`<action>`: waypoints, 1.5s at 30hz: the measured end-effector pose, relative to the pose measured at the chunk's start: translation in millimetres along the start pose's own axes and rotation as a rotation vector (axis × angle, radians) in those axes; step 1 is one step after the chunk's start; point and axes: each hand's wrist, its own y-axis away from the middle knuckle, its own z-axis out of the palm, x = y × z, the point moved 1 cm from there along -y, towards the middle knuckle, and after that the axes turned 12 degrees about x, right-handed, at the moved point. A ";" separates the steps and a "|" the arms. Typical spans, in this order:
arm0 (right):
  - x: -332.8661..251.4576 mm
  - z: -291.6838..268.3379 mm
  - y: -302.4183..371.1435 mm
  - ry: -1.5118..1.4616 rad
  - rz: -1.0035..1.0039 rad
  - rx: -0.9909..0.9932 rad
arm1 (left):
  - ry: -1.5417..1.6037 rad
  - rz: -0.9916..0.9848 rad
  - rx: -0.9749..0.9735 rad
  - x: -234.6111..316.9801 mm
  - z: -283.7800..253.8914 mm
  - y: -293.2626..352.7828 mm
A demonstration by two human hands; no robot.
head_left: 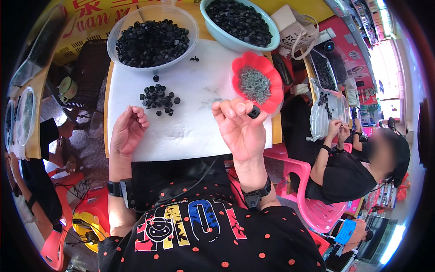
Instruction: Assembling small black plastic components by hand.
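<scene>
Raised over the right part of the white sheet, my right hand pinches a small black plastic cap between thumb and fingers. My left hand is at the sheet's left side, its fingers curled in; whatever they may hold is hidden. Between the hands and a little farther off lies a loose pile of black plastic caps. Just beyond my right hand stands a red scalloped bowl of thin silvery metal pins or screws. A few more pins are scattered on the sheet.
A clear round tub and a pale blue basin, both full of black parts, stand at the far edge. A paper bag is behind the red bowl. To the right, a seated person works at another table; other people's arms show at left.
</scene>
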 end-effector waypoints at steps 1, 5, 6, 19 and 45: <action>0.4 -0.7 -0.2 -0.004 0.017 0.013 | -0.006 0.005 0.004 -0.1 0.0 0.1; 1.8 -0.1 0.1 -0.032 0.039 0.047 | -0.018 0.008 -0.004 -0.7 0.9 -0.3; 2.0 1.7 0.1 -0.033 0.041 0.047 | -0.023 0.008 -0.004 -0.7 1.3 -0.5; 8.5 -3.0 -3.1 -0.068 0.163 0.087 | -0.120 0.049 0.000 1.4 4.3 0.6; 37.4 4.5 17.9 0.331 0.272 0.241 | -0.954 0.681 -0.177 -17.7 118.2 40.9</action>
